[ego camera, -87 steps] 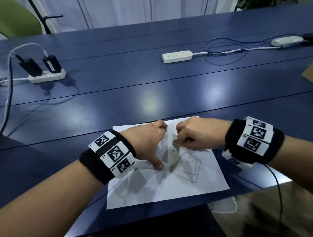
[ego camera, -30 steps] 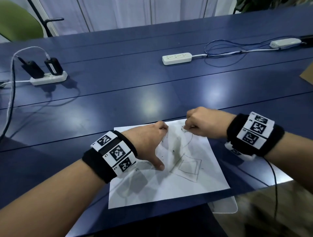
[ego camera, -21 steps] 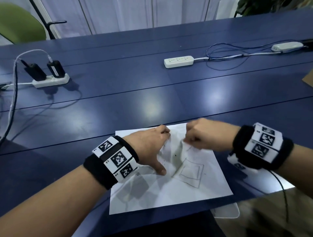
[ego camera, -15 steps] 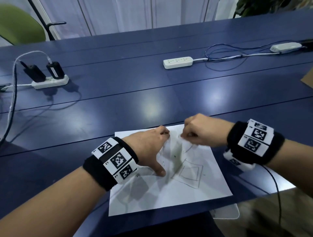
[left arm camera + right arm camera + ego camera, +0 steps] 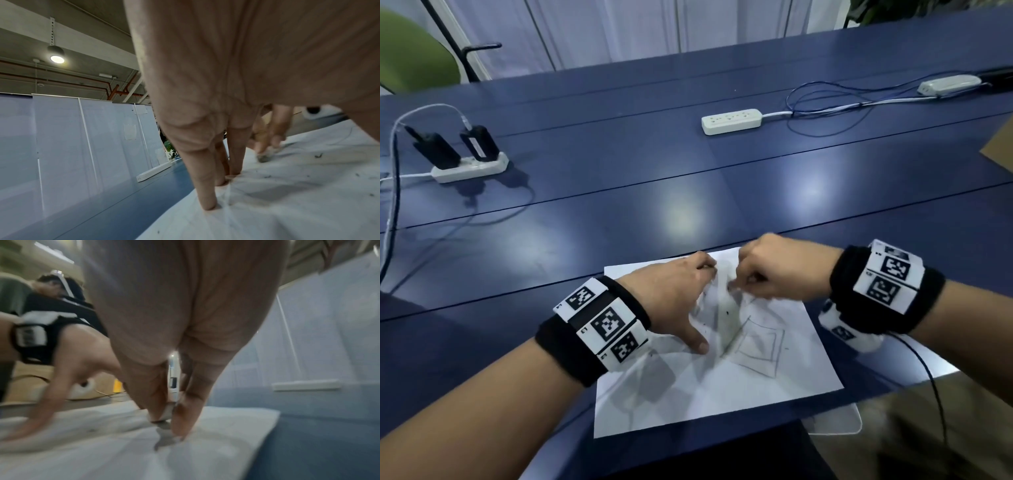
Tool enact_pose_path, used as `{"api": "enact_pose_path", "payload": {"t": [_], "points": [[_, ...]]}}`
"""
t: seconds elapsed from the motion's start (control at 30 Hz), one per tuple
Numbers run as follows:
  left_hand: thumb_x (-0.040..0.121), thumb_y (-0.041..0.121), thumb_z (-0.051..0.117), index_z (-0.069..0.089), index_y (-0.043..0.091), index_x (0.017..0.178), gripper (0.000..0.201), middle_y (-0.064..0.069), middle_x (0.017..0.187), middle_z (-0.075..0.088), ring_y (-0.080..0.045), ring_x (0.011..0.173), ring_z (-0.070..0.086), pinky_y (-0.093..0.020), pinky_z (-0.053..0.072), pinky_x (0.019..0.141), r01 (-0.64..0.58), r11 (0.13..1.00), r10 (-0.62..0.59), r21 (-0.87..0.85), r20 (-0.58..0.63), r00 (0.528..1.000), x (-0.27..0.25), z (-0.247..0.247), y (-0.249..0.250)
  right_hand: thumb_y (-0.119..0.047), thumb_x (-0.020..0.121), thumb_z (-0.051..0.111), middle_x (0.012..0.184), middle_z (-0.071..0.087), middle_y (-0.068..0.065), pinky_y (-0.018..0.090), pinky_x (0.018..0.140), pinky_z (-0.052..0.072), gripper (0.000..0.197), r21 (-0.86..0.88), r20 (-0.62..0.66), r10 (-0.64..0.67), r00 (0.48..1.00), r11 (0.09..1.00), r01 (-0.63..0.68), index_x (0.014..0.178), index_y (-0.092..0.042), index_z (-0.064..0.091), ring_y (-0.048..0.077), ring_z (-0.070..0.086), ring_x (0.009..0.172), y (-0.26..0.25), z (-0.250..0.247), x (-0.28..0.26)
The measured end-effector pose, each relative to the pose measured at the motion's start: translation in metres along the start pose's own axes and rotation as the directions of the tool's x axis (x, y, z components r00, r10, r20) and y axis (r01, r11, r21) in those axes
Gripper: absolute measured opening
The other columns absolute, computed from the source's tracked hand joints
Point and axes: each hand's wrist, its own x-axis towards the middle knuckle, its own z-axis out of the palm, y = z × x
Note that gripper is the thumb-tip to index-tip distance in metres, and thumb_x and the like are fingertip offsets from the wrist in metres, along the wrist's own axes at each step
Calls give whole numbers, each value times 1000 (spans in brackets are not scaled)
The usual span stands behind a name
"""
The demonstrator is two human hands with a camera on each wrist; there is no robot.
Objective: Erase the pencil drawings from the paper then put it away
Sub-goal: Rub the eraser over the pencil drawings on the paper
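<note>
Left hand (image 5: 674, 301) presses spread fingers (image 5: 207, 191) on the paper (image 5: 722, 394) to hold it flat; right hand (image 5: 774, 270) pinches an eraser (image 5: 167, 412), rubbing the far pencil marks.

The desk (image 5: 619, 192) has a smooth, glossy blue top that mirrors the ceiling lights. The paper (image 5: 722, 397) is matt white and creased. The power strip (image 5: 731, 120) looks like smooth white plastic, and the wristbands (image 5: 565, 346) like black cloth.

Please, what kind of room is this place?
Probably an office or meeting room: a long blue table with a white power strip, white partition panels behind it, and a green chair at the far corner.
</note>
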Motion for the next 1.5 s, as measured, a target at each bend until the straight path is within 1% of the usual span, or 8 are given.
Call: {"api": "enact_pose_path", "payload": {"t": [0.13,0.3,0.47,0.67,0.87,1.03,1.2,1.5], "points": [[56,66,82,31,17,149,118,13,150,21,-11,133,39,-32,40,108,7,1000,-7,-9,8,1000,0,-1,1,-20,89,54,90,67,3,33,77,50,19,-99,-75,171,982,979,-178,92,-17,72,23,61,90,28,-9,7],[58,65,82,31,15,149,116,10,149,24,-11,132,39,-28,38,108,-5,1000,5,15,2,1000,0,-3,3,-22,87,60,89,63,-1,19,69,37,16,5,27,-36,999,999,35,95,-21,73,12,54,77,-2,1,-5],[57,68,80,27,16,151,120,12,151,20,-11,133,39,-30,39,108,4,1000,-4,20,21,1000,-1,-4,4,-19,88,55,93,67,3,31,75,48,19,-98,-59,184,981,977,-189,95,-17,72,23,61,92,29,-11,8],[60,65,80,23,19,153,118,13,152,19,-8,135,35,-23,35,109,-2,1000,1,24,20,1000,-2,-4,5,-22,83,62,84,63,-5,30,69,48,16,56,86,-27,996,998,23,92,-28,73,11,54,71,-2,1,-7],[59,63,83,22,27,154,118,14,153,18,-10,135,37,-29,38,109,1,1000,0,-11,40,999,-1,-5,5,-19,88,55,80,58,-3,30,71,47,15,-89,-28,185,982,978,-186,88,-17,70,22,59,84,32,-14,6],[58,62,84,25,28,152,116,13,151,20,-12,132,41,-32,41,106,13,1000,-13,-6,40,999,0,-3,5,-20,85,62,84,61,-2,26,69,44,10,-25,101,-46,994,999,48,87,-20,72,14,54,73,6,-3,-14],[58,62,83,25,28,153,116,13,151,20,-11,133,39,-32,40,108,10,1000,-9,-14,46,999,0,-4,5,-18,89,55,83,56,0,24,68,37,15,-132,-37,159,987,978,-162,87,-15,69,23,58,88,33,-16,-4],[57,62,84,27,29,151,116,13,149,23,-11,130,43,-30,44,102,21,1000,-22,16,39,999,2,-7,8,-21,88,60,77,50,-9,19,68,34,13,-41,-72,116,991,992,-119,87,-19,73,11,49,72,34,-10,-9]]}}
